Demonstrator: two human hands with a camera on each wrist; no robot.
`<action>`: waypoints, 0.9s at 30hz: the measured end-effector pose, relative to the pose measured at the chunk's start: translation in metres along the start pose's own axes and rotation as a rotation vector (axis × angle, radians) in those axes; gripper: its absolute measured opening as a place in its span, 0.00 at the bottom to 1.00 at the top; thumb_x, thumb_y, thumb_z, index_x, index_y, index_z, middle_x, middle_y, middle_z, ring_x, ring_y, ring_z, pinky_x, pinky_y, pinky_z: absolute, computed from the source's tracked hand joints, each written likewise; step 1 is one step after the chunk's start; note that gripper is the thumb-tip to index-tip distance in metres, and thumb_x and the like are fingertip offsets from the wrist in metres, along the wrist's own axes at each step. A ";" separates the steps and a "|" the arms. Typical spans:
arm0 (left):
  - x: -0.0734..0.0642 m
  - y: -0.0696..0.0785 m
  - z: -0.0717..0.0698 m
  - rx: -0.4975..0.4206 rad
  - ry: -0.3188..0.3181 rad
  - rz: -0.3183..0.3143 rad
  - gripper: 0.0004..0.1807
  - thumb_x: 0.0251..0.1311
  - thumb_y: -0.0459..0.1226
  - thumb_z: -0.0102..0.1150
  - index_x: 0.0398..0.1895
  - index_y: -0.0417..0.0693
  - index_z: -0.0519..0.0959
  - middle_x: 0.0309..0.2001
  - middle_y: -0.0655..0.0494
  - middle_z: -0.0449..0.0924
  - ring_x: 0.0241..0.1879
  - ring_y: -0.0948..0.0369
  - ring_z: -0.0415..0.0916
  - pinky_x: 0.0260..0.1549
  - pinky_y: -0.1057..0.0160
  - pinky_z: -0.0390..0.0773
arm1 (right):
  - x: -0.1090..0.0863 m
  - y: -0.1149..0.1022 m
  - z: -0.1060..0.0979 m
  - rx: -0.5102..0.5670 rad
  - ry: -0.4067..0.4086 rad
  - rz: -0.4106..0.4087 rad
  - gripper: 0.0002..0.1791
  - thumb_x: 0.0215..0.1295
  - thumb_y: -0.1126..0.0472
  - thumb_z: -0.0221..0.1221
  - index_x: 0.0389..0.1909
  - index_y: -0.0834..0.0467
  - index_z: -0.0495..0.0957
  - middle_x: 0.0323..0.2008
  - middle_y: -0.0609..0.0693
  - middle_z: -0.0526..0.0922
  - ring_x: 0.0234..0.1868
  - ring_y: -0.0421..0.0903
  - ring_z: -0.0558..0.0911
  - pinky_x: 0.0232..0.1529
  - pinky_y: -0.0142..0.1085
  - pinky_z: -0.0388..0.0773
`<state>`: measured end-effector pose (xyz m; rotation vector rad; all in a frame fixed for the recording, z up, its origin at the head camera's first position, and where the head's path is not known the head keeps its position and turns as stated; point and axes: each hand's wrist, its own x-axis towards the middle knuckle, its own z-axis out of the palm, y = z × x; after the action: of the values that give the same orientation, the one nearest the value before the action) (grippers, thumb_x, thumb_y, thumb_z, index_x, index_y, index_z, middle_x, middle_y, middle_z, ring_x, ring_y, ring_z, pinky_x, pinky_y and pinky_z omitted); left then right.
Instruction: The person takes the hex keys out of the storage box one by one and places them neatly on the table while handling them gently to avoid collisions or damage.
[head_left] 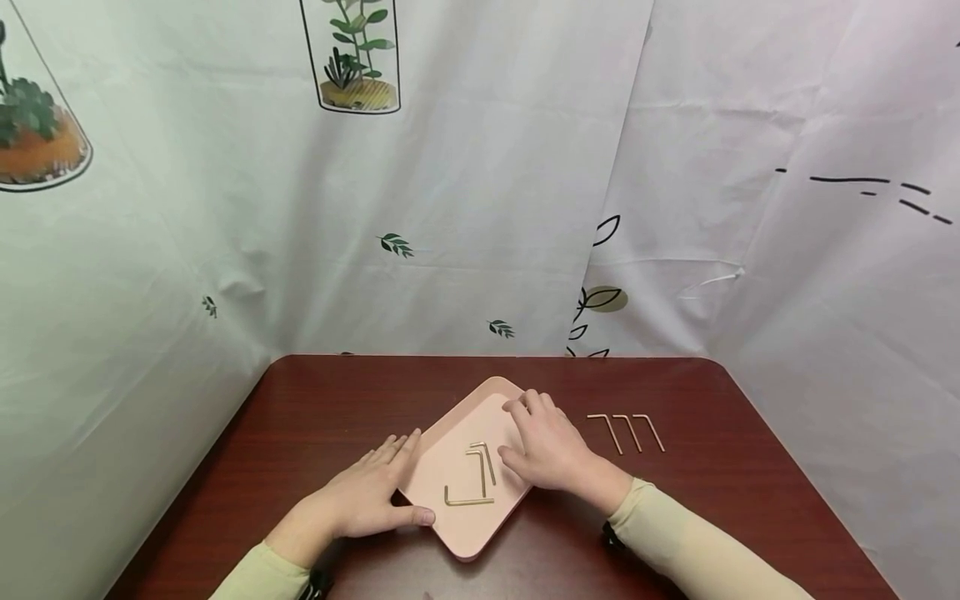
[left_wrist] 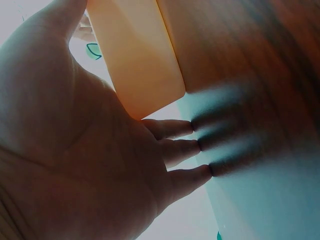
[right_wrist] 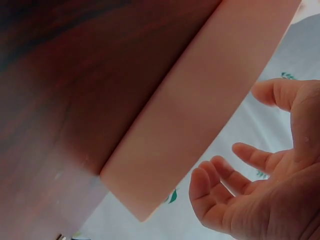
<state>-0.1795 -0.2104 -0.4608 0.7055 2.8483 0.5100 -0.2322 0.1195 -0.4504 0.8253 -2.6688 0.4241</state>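
Note:
A pink rectangular tray (head_left: 467, 536) lies turned cornerwise on the table, with three gold L-shaped hex keys (head_left: 483, 479) in it. My left hand (head_left: 367, 493) is at the tray's left corner, fingers spread straight and thumb on the near-left rim. In the left wrist view, the tray's wall (left_wrist: 137, 55) lies beside the palm, and three fingertips touch the tabletop. Over the tray's right side, my right hand (head_left: 551, 447) hovers with loosely bent fingers. The right wrist view shows nothing in that hand (right_wrist: 280, 190), apart from the tray's side (right_wrist: 185, 115).
To the right of the tray, three more hex keys (head_left: 627, 433) lie in a row on the dark red-brown table (head_left: 720, 500). White cloth (head_left: 480, 183) printed with plants hangs behind the table and along both its sides.

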 end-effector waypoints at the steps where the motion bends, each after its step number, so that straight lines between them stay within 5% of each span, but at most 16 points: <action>1: 0.000 0.000 0.000 0.000 0.000 0.000 0.71 0.63 0.76 0.65 0.90 0.35 0.51 0.88 0.38 0.54 0.85 0.34 0.55 0.78 0.30 0.63 | 0.000 -0.001 0.001 -0.005 -0.001 -0.002 0.31 0.62 0.49 0.73 0.62 0.58 0.80 0.51 0.54 0.78 0.50 0.56 0.78 0.45 0.50 0.82; 14: 0.000 0.001 -0.001 -0.002 0.005 0.001 0.71 0.63 0.76 0.65 0.90 0.35 0.51 0.88 0.37 0.54 0.85 0.34 0.55 0.78 0.30 0.63 | 0.003 -0.008 0.016 0.017 0.038 -0.160 0.28 0.54 0.58 0.73 0.56 0.64 0.82 0.43 0.55 0.77 0.43 0.50 0.78 0.44 0.43 0.80; 22: -0.001 0.001 -0.002 -0.001 0.013 0.005 0.71 0.63 0.76 0.65 0.90 0.35 0.51 0.88 0.38 0.54 0.85 0.34 0.55 0.78 0.30 0.63 | 0.004 -0.012 0.018 0.034 -0.020 -0.144 0.29 0.56 0.59 0.73 0.58 0.64 0.81 0.44 0.54 0.76 0.41 0.49 0.77 0.37 0.41 0.81; 27: -0.001 0.002 -0.001 -0.004 0.014 0.010 0.71 0.63 0.76 0.65 0.90 0.34 0.52 0.88 0.37 0.54 0.85 0.34 0.55 0.78 0.30 0.63 | 0.004 -0.016 0.018 0.022 -0.049 -0.130 0.29 0.57 0.57 0.72 0.59 0.63 0.81 0.44 0.54 0.77 0.43 0.52 0.79 0.41 0.44 0.83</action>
<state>-0.1782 -0.2098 -0.4587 0.7180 2.8572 0.5232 -0.2298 0.0987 -0.4620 1.0209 -2.6396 0.4062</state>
